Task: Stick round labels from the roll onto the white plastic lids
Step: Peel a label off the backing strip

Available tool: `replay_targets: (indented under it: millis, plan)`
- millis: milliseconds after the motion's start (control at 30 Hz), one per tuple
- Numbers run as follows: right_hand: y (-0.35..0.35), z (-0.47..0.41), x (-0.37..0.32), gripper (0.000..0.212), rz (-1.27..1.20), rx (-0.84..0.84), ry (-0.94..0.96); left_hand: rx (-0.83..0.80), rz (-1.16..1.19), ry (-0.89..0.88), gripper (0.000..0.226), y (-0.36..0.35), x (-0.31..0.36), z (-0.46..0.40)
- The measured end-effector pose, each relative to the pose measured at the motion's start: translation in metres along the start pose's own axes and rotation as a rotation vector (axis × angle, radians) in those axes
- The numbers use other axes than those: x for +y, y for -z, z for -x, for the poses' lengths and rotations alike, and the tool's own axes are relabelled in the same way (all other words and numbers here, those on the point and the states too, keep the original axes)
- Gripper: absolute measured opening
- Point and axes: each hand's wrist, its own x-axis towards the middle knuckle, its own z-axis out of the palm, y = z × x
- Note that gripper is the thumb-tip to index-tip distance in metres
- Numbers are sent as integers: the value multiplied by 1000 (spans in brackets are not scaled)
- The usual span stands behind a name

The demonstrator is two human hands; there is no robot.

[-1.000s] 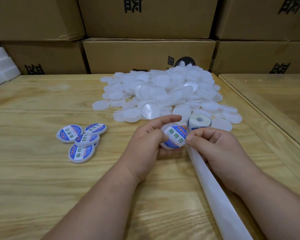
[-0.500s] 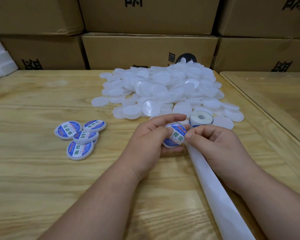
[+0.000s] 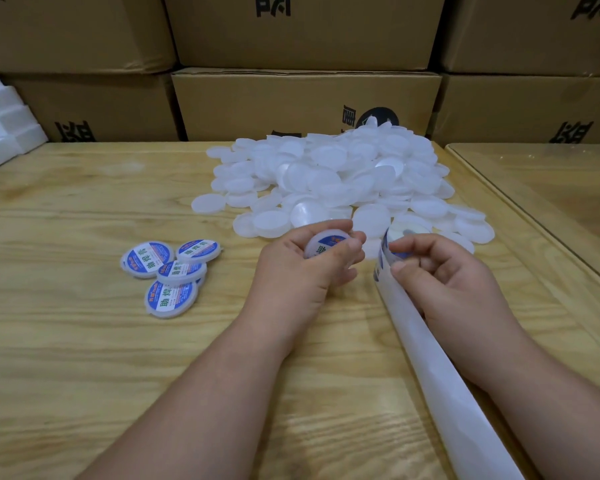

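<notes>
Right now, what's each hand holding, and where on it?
Left hand grips a labelled lid by its rim. Right hand pinches the backing strip near the label roll.

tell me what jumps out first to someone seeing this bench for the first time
The big heap of blank white lids at the back middle of the wooden table draws the eye first. Next, the left hand gripping a freshly labelled lid, with the right hand beside it at the label roll. To the left lies a small cluster of finished blue-labelled lids.
</notes>
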Motion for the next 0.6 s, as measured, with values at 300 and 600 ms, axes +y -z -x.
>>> replay_targets:
  millis: [300, 600]
  plan:
    - [1, -2, 6, 17, 106, 70, 83, 141, -146, -53, 17, -4, 0, 0]
    - [4, -3, 8, 21, 131, 45, 60, 376, 565, 77, 20, 20, 14, -14]
